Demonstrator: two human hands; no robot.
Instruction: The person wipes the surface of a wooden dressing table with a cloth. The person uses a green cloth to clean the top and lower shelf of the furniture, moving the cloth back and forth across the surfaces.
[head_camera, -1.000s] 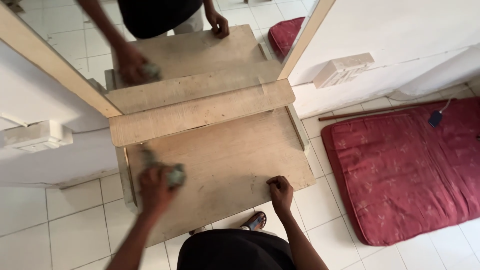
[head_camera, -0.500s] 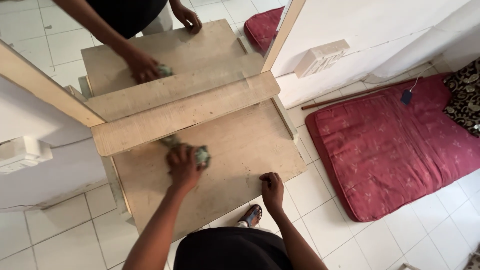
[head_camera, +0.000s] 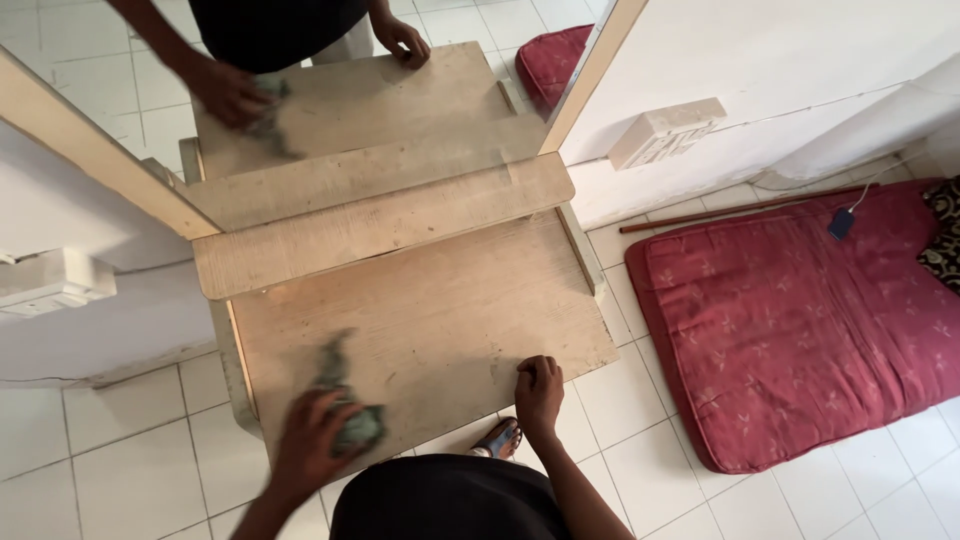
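Note:
My left hand (head_camera: 308, 447) grips a crumpled green cloth (head_camera: 355, 425) and presses it on the near left part of a bare wooden tabletop (head_camera: 450, 310); the cloth is blurred with motion. At the table's front edge my right hand (head_camera: 540, 390) rests with its fingers curled on the wood. A wooden ledge (head_camera: 380, 225) runs along the back of the table. Behind it stands a wood-framed mirror (head_camera: 400, 75), which shows the reflection of the table, both hands and the cloth.
A red mattress (head_camera: 800, 320) lies on the white tile floor to the right, with a thin wooden stick (head_camera: 740, 210) along the wall behind it. White switch boxes (head_camera: 665, 130) sit on the walls either side. A sandalled foot (head_camera: 497, 440) shows under the table's edge.
My left hand has swept the cloth from the middle of the tabletop back toward the near left edge. My right hand has stayed on the front edge.

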